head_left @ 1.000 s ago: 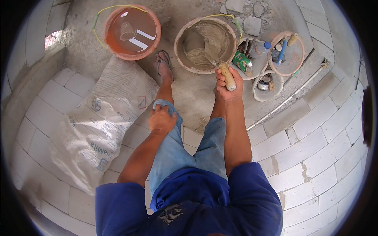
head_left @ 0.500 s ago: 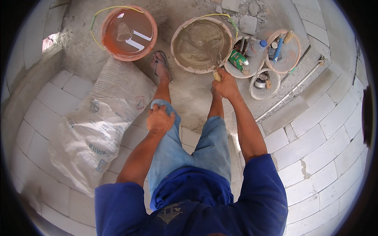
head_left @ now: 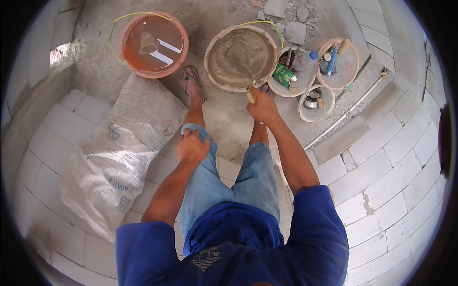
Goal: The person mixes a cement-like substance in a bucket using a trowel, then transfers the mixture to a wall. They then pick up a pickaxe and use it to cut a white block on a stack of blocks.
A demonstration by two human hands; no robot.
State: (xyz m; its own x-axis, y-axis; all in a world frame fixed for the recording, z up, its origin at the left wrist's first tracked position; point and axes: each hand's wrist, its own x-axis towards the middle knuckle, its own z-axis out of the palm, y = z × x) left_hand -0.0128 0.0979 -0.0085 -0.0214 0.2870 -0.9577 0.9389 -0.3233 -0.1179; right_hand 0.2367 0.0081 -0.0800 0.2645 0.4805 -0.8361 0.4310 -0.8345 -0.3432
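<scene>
My right hand (head_left: 263, 106) is closed round the pale handle of a trowel (head_left: 250, 97). The trowel's metal end reaches over the near rim into a round bucket (head_left: 208, 71) of wet grey-brown mortar (head_left: 229, 55), and part of the blade is sunk in the mix. Swirled ridges mark the mortar's surface. My left hand (head_left: 192, 145) rests on my left knee, fingers spread over the hem of my blue shorts, holding nothing.
An orange bucket (head_left: 128, 59) of water with a clear cup (head_left: 148, 45) stands at far left. White tubs (head_left: 305, 86) with a green packet (head_left: 285, 75), bottle and tools stand right. A white sack (head_left: 114, 157) lies left; a pipe (head_left: 346, 113) runs along the right. Rubble (head_left: 296, 31) lies far off.
My right hand has moved left and slightly nearer with the trowel, drawing it through the mortar. The swirl in the mix has changed shape. My left hand stays on the knee.
</scene>
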